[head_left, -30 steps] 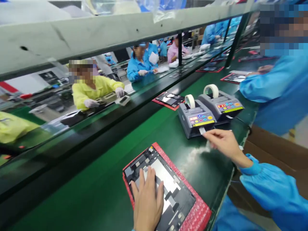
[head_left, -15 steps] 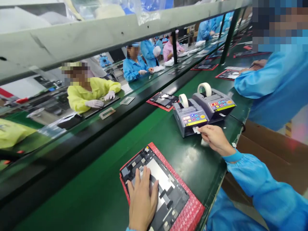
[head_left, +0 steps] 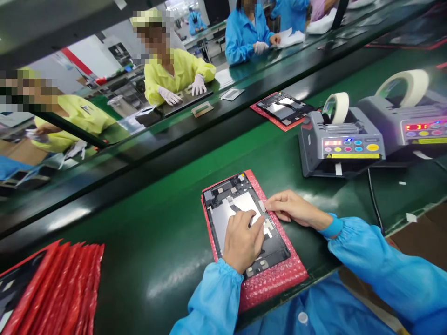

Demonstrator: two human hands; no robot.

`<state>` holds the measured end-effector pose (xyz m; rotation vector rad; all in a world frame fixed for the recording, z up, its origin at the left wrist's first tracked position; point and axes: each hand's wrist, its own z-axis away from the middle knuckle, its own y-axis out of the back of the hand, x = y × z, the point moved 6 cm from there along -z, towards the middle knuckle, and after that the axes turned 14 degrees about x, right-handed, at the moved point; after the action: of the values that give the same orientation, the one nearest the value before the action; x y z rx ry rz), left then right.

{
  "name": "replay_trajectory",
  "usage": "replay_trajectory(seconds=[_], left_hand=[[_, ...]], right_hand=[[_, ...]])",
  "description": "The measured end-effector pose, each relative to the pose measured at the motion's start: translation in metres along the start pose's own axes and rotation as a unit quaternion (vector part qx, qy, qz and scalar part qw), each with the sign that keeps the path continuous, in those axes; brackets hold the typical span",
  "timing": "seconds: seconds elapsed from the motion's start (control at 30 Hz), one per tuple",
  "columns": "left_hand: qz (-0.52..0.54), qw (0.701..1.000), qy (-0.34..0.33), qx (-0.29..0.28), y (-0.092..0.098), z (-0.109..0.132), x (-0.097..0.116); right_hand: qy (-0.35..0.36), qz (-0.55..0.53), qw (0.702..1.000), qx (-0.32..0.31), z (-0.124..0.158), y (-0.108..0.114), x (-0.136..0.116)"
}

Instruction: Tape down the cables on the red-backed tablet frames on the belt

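My left hand [head_left: 242, 242] is curled, fingertips pressing the black panel [head_left: 275, 249] on a red bubble-wrap pouch [head_left: 272, 284]; my right hand [head_left: 295, 209] lies extended, fingers together, touching the panel's edge.

The green workbench [head_left: 146, 265] carries one red bubble pouch [head_left: 275, 284] with a dark panel on it in the middle. At two o'clock stand two tape dispensers [head_left: 340, 144]. At eight o'clock lies a stack of red pouches [head_left: 52, 288], and at one o'clock another red pouch [head_left: 268, 116].
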<state>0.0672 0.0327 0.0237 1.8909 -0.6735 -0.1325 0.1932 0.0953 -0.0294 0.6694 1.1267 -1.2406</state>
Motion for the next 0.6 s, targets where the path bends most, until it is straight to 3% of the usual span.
replay_trajectory(seconds=[0.6], left_hand=[[0.006, 1.0, 0.001, 0.002, -0.0016, 0.0003, -0.0028]], right_hand=[[-0.002, 0.034, 0.999, 0.012, -0.0013, 0.0047, 0.0032]])
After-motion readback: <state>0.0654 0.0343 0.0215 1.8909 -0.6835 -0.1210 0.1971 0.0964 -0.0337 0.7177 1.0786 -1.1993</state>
